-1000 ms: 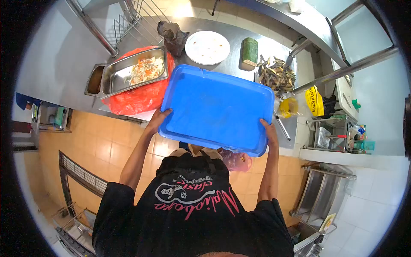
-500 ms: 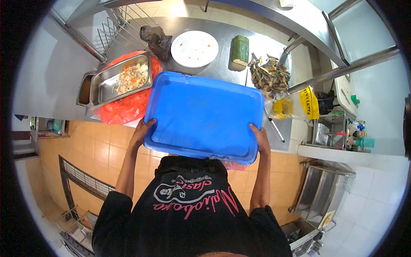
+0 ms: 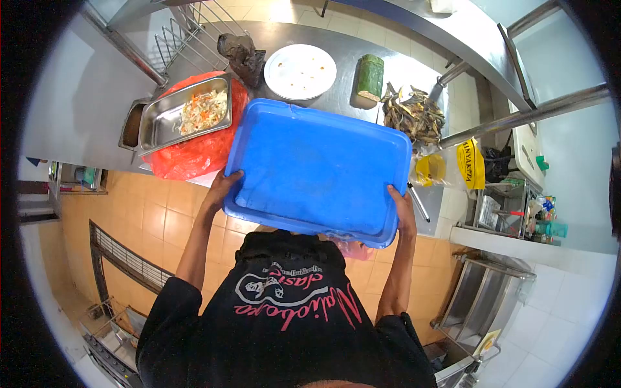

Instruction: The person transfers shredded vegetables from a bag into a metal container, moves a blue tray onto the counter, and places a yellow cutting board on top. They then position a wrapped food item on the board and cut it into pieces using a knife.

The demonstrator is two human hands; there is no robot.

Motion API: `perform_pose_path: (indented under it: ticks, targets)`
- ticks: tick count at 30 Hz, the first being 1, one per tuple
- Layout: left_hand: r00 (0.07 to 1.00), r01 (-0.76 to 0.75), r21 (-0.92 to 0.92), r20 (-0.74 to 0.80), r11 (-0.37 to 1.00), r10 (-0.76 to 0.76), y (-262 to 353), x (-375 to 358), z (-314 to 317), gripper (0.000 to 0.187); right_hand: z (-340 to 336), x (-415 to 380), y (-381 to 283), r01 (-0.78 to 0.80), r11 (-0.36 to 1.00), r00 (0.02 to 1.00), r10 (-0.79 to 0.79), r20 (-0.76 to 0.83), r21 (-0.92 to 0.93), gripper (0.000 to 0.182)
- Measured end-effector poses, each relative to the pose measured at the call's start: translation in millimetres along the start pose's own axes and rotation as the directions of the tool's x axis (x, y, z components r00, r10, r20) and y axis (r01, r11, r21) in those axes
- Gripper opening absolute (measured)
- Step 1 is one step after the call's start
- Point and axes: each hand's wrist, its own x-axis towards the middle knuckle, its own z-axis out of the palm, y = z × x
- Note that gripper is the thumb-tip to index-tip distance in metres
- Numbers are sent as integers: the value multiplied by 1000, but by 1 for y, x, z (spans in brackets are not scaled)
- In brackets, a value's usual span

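Blue plastic is filling the middle of my view: a wide, shallow tray (image 3: 317,168), slanting slightly across the frame. Both hands are holding it by its short ends, nearer the shirt (image 3: 272,349) than the middle. I am seeing the left hand (image 3: 222,189) partly closing on the left end, thumb over the rim; the right hand (image 3: 404,210) is matching it on the right. The tray is hiding the other fingers, so I can't tell how far they are curling.

From here I'm judging it light and fairly stiff, perhaps flexing a little across its breadth, and slippery if wet or greasy. One hand at each end is looking like the sound hold; gripping closer to mid-end would be balancing it better. Its far rim is showing what may be a nick, a spot I'd be avoiding.

It is overlapping the near edge of the counter (image 3: 348,61) in view; whether they are touching, I can't tell. Beyond it, a white plate (image 3: 297,55) is lying beside a black bag (image 3: 239,57). Leftward, a steel pan (image 3: 162,116) of shredded vegetables (image 3: 204,111) is resting on a red bag (image 3: 191,160). Rightward, a green roll (image 3: 370,76) is lying near brown scraps (image 3: 414,116).
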Motion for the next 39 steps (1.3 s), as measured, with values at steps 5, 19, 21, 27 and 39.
perform_pose_path:
  ticks: [5, 19, 21, 27, 39]
  targets:
    - [997, 79, -33, -18, 996, -80, 13, -7, -18, 60, 12, 2, 8, -14, 1000, 1000, 14, 26, -8, 49]
    - [996, 90, 36, -12, 995, -90, -2, 12, -8, 69, 2, 1, 22, -70, 994, 997, 72, -15, 89, 51]
    - [998, -6, 8, 70, 1000, 6, -3, 15, 3, 60, -1, -1, 16, -78, 995, 994, 82, -65, 65, 53]
    - [999, 12, 62, 29, 998, -14, -12, 27, 4, 64, 0, -10, -2, -21, 999, 995, 24, -96, 34, 58]
    - [993, -107, 59, -37, 993, 109, -1, 31, 1, 55, 8, 27, -15, -46, 991, 998, 40, -45, -128, 60]
